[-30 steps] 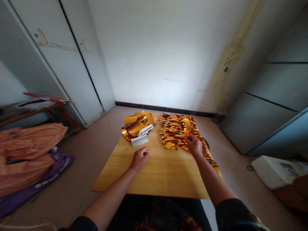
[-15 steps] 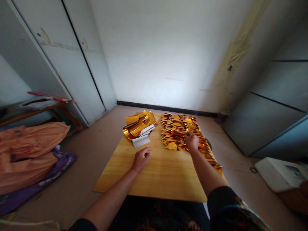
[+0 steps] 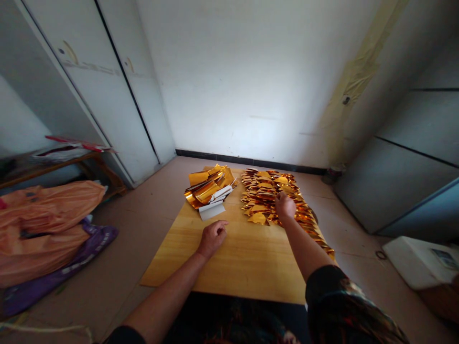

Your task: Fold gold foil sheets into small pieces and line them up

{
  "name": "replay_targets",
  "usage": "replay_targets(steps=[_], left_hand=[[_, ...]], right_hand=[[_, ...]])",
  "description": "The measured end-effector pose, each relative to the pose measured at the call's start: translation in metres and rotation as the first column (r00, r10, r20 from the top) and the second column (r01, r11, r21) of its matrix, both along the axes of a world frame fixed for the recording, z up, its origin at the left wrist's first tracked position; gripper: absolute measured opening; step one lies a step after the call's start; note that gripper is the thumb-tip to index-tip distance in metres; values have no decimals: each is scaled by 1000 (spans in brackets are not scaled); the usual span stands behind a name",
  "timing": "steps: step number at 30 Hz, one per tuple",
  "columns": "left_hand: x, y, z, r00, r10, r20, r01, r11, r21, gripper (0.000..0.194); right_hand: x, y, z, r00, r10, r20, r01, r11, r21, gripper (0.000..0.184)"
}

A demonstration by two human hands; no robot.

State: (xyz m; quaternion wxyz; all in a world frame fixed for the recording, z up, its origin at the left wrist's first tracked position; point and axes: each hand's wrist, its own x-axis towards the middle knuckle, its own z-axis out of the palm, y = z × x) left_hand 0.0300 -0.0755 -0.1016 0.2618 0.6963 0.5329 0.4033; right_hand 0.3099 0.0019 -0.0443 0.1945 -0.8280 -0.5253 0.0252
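Note:
My left hand (image 3: 212, 236) is closed, fingers curled, over the bare front part of a wooden table (image 3: 229, 267); no object shows in it. Just beyond it lies a loose stack of gold foil paper sheets (image 3: 208, 188), some with their white backs turned up. My right hand (image 3: 286, 206) is closed among rows of folded gold foil paper pieces (image 3: 256, 193) on the right side of the table. Its fingertips touch the pieces, but whatever they pinch is hidden.
A white wall (image 3: 244, 86) stands behind the table, with grey cabinets (image 3: 118, 95) on the left. Orange and purple bags (image 3: 53, 234) lie on the floor at left. A white box (image 3: 419, 263) sits at right, near a tall grey cabinet (image 3: 405, 157).
The view has shifted slightly. My right hand stays at the folded gold pieces, its wrist a little more raised and the fingers less visible. My left hand keeps its place.

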Motion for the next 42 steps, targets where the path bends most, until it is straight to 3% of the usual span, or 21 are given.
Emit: replay_targets(steps=[12, 16, 19, 22, 25, 26, 30, 33, 37, 42], left_hand=[[-1, 0, -3, 1000, -3, -15, 3, 1000, 4, 33], [0, 1, -5, 1000, 2, -1, -2, 1000, 1, 32], [1, 2, -7, 1000, 3, 13, -3, 1000, 9, 32], [1, 2, -9, 999, 17, 38, -19, 998, 59, 28], [-5, 5, -3, 996, 71, 47, -77, 986, 151, 20], [-8, 8, 0, 994, 99, 47, -106, 977, 183, 19], [-32, 29, 22, 960, 280, 9, -270, 917, 294, 23], [-51, 52, 37, 902, 398, -169, -346, 898, 273, 26], [-57, 77, 46, 856, 318, -407, -309, 947, 90, 31], [-45, 89, 45, 822, 224, -524, -303, 950, -69, 27]], right_hand=[[-1, 3, 4, 996, 51, 73, -45, 996, -76, 23], [-4, 1, 7, 991, 87, 101, -85, 996, -26, 21], [-16, -6, 9, 973, 181, 147, -192, 979, 64, 20], [-36, -22, 2, 889, 397, 230, -432, 893, 128, 23], [-52, -45, -15, 665, 668, 334, -728, 680, 90, 25], [-55, -53, -22, 586, 721, 370, -790, 609, 66, 25], [-54, -72, -44, 443, 803, 399, -878, 479, 11, 26], [-48, -76, -51, 411, 812, 414, -893, 451, 3, 25], [-48, -77, -56, 439, 797, 414, -878, 479, 9, 25], [-51, -78, -58, 461, 788, 409, -864, 504, 3, 26]])
